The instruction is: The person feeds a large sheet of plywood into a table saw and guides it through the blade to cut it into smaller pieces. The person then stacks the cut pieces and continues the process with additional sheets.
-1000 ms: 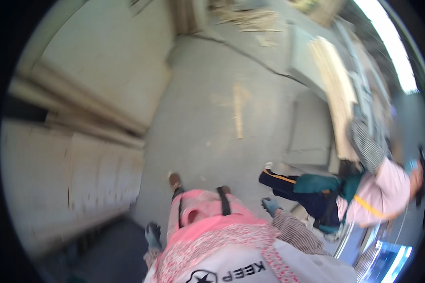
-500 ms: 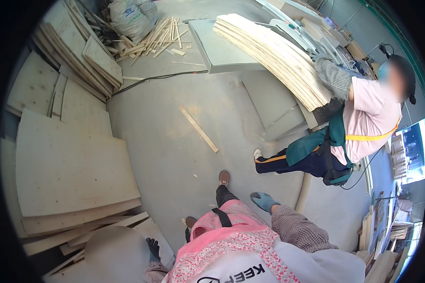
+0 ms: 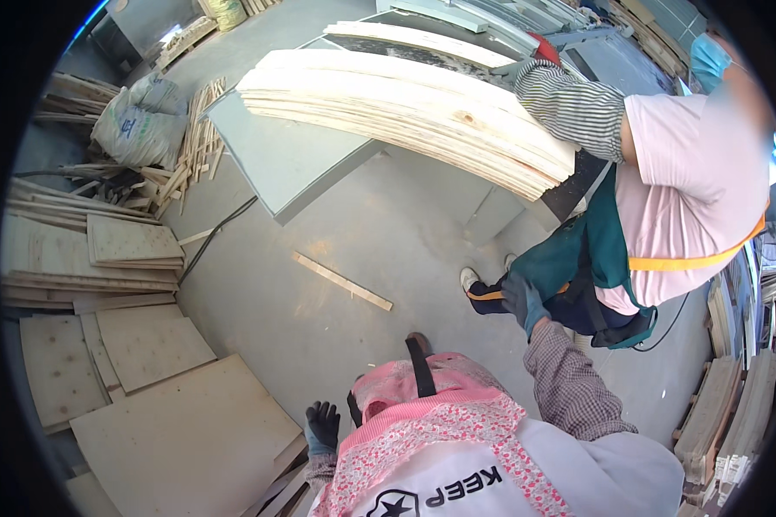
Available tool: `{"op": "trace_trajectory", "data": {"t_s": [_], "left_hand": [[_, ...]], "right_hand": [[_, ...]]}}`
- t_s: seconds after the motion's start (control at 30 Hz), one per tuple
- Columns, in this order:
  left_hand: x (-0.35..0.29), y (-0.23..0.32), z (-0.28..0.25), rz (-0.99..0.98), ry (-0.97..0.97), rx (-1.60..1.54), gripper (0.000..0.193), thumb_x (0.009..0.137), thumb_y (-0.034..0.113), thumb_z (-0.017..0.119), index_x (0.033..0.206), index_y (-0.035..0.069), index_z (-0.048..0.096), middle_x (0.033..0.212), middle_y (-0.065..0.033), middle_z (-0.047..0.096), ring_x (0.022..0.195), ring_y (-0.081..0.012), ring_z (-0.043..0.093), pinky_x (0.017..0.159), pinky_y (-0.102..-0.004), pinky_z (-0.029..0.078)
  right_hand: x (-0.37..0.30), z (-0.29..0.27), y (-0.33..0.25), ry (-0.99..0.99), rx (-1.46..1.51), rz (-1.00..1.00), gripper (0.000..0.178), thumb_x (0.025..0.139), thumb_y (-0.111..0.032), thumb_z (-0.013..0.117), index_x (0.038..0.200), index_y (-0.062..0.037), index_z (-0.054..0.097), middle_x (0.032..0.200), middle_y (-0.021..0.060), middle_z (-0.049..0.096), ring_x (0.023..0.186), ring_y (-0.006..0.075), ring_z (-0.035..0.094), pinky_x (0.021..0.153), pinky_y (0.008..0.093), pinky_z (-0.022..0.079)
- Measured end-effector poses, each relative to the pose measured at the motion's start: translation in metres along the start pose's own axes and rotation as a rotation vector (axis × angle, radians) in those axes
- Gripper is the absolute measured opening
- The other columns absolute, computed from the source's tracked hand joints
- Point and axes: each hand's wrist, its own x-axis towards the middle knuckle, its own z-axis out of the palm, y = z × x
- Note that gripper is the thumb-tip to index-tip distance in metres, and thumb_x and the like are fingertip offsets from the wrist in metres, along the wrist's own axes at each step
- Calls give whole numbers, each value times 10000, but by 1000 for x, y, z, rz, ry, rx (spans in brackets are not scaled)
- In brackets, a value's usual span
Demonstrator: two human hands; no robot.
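Note:
My left hand (image 3: 322,428), in a dark blue-grey work glove, hangs beside the pink apron (image 3: 405,414) with its fingers apart and nothing in them. Stretched forward at the right, my right hand (image 3: 523,302) wears a similar glove; its fingers are extended and it holds nothing. In the picture it overlaps the co-worker's green apron (image 3: 599,250); whether it touches is unclear. The co-worker's striped sleeve (image 3: 569,103) reaches over a stack of pale wooden boards (image 3: 405,95) on a grey machine table (image 3: 297,159). Another pale board (image 3: 418,41) lies behind that stack.
A loose wooden strip (image 3: 343,282) lies on the floor ahead. Plywood sheets (image 3: 185,439) lean and lie at the left. A white sack (image 3: 142,121) and scrap sticks (image 3: 200,138) sit beyond, near a black cable (image 3: 220,231). More stacked boards (image 3: 707,414) stand at the right.
My view has swung right and nearer the machine table. My right hand has risen forward toward the co-worker. My left hand still hangs at my side.

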Motion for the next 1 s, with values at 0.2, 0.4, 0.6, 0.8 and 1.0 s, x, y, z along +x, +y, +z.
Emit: {"op": "trace_trajectory", "data": {"t_s": [0.2,0.4,0.6,0.8,1.0], "left_hand": [[57,114,151,35,-123,-44,491,877,430,513,1238,98,480,1242,-99,535,1117,-274,522,947,-435,396],[126,181,265,-167,-381,-366,311,843,315,568,1061,98,615,1163,-105,587,1122,-270,523,1001,-442,374],[143,258,388,-232,-506,-81,383,889,344,527,1177,92,536,1211,-105,552,1111,-273,529,998,-423,397],[166,290,450,-356,-612,19,458,917,390,462,1256,83,483,1247,-110,528,1140,-274,513,1018,-409,384],[165,298,513,-522,-800,46,521,911,462,429,1262,79,481,1272,-119,510,1187,-284,472,1040,-424,339]], "right_hand": [[25,91,-130,52,440,-152,902,796,-665,475,1446,-222,35,1468,188,143,1338,380,189,1073,490,215],[64,125,-164,88,651,-195,950,745,-738,451,1433,-203,71,1409,199,194,1312,387,211,1058,538,235],[115,134,-167,377,1008,-395,720,734,-575,569,1240,-73,464,1259,158,466,1151,335,470,945,563,399],[139,189,-247,323,354,-676,612,759,-447,519,1249,-87,454,1274,132,456,1161,318,453,948,547,377],[118,278,-391,190,-1643,-1448,523,784,-319,469,1259,-100,444,1290,105,446,1171,301,436,951,532,356]]}}
